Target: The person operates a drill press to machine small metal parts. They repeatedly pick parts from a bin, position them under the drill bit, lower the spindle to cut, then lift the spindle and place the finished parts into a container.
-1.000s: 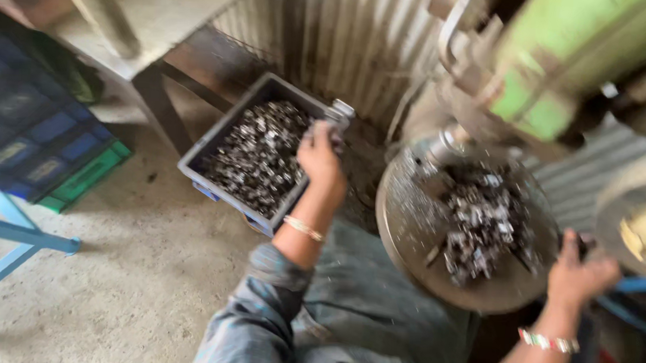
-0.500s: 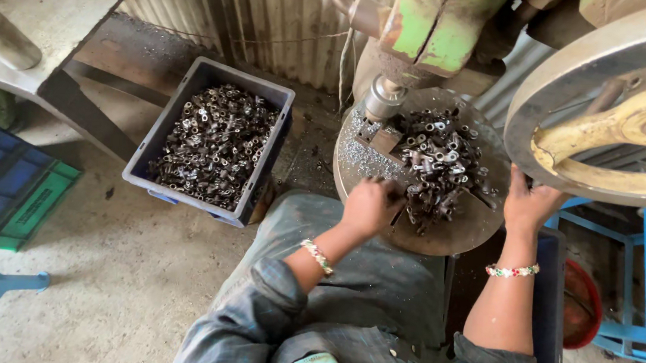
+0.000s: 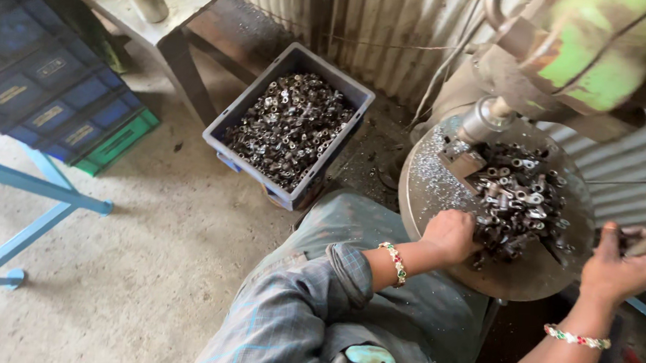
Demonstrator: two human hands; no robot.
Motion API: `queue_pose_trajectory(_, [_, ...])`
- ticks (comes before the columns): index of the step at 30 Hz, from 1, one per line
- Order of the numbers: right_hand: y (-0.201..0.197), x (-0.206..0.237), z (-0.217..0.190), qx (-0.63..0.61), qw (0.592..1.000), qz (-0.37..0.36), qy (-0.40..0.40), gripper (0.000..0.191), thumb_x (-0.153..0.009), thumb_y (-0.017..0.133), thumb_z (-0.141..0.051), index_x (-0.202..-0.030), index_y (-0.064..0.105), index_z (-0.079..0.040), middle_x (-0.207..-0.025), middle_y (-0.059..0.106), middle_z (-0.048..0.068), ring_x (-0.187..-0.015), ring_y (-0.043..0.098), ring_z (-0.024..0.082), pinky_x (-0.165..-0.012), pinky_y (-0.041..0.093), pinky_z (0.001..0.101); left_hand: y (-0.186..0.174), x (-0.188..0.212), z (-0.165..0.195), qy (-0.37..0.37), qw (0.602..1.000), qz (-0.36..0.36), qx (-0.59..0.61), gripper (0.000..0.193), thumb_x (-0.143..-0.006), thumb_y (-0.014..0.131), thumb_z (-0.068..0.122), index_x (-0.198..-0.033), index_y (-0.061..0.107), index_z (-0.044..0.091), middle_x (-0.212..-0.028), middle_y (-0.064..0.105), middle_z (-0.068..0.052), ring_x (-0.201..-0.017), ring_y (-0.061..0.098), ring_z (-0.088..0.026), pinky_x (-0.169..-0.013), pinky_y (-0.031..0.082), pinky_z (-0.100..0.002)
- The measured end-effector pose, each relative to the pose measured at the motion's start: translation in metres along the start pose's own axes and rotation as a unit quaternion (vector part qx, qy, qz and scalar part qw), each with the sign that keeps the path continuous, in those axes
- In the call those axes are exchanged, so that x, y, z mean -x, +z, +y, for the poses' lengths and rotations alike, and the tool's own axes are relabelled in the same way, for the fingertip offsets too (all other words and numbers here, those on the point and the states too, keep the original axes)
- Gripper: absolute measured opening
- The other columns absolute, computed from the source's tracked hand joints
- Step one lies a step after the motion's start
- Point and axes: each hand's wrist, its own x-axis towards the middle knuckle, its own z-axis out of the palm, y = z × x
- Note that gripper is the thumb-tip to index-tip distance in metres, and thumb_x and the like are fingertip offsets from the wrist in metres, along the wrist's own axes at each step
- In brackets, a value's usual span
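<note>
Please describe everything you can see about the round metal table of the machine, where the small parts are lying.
The round metal table is a flat grey steel disc, worn and dusted with bright shavings. It sits level under the green machine head and its spindle. A heap of small metal parts covers its right half. The left hand rests closed at its near edge, touching the heap. The right hand holds something beside its right rim.

Grey metal parts (image 3: 520, 197) fill a blue-grey crate (image 3: 226, 121), beneath a green (chipped, rusty) machine (image 3: 596, 52).
</note>
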Motion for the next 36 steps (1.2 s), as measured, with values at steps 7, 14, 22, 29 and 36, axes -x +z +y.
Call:
queue_pose_trajectory(7, [-0.004,0.000,-0.005,0.047,0.999,0.006,-0.024,0.025,-0.101,0.080,0.006,-0.095,0.055,0.002,-0.093,0.064,0.008,-0.080,0.060,0.018,-0.076,0.049,0.0309,-0.039,-0.008,-0.040,-0.156,0.919,0.197,0.302,0.060,-0.066,0.093,0.027,-0.116,0.065,0.009,-0.092,0.077,-0.012,-0.082,0.075,-0.021,-0.078,0.059,-0.036])
queue_pose_trajectory(14, [-0.004,-0.001,-0.024,0.031,0.998,0.018,0.052,0.029,-0.106,0.082,-0.009,-0.096,0.057,0.000,-0.079,0.061,0.004,-0.063,0.057,0.014,-0.069,0.047,0.0315,-0.090,-0.047,-0.065,-0.054,0.768,0.324,0.550,0.016,-0.096,0.071,0.005,-0.111,0.072,0.002,-0.099,0.074,0.000,-0.090,0.067,-0.006,-0.084,0.055,-0.023])
queue_pose_trajectory(22, [0.000,-0.005,-0.035,0.021,0.997,0.053,0.046,0.026,-0.102,0.080,-0.007,-0.103,0.056,0.000,-0.089,0.056,0.002,-0.067,0.052,0.011,-0.060,0.045,0.0272,-0.101,-0.058,-0.048,-0.034,0.844,0.268,0.463,0.015,-0.097,0.068,0.005,-0.109,0.072,0.000,-0.093,0.075,-0.002,-0.086,0.066,-0.005,-0.081,0.056,-0.023])
queue_pose_trajectory(29, [0.007,-0.013,-0.034,-0.015,0.998,0.051,0.041,0.027,-0.106,0.078,-0.006,-0.099,0.052,0.001,-0.082,0.057,0.002,-0.063,0.051,0.009,-0.063,0.043,0.0275,-0.112,-0.092,-0.077,-0.002,0.846,0.102,0.523,0.017,-0.099,0.067,0.010,-0.107,0.075,-0.003,-0.094,0.076,-0.002,-0.086,0.067,-0.006,-0.080,0.055,-0.023])
queue_pose_trajectory(36, [0.051,-0.082,-0.016,-0.113,0.987,0.117,-0.010,0.034,-0.106,0.078,-0.016,-0.095,0.049,-0.001,-0.084,0.054,0.003,-0.071,0.050,0.012,-0.063,0.044,0.0295,-0.101,-0.093,-0.080,-0.015,0.809,0.089,0.581,0.012,-0.100,0.069,0.011,-0.105,0.070,0.000,-0.093,0.070,0.001,-0.083,0.061,-0.005,-0.072,0.050,-0.023])
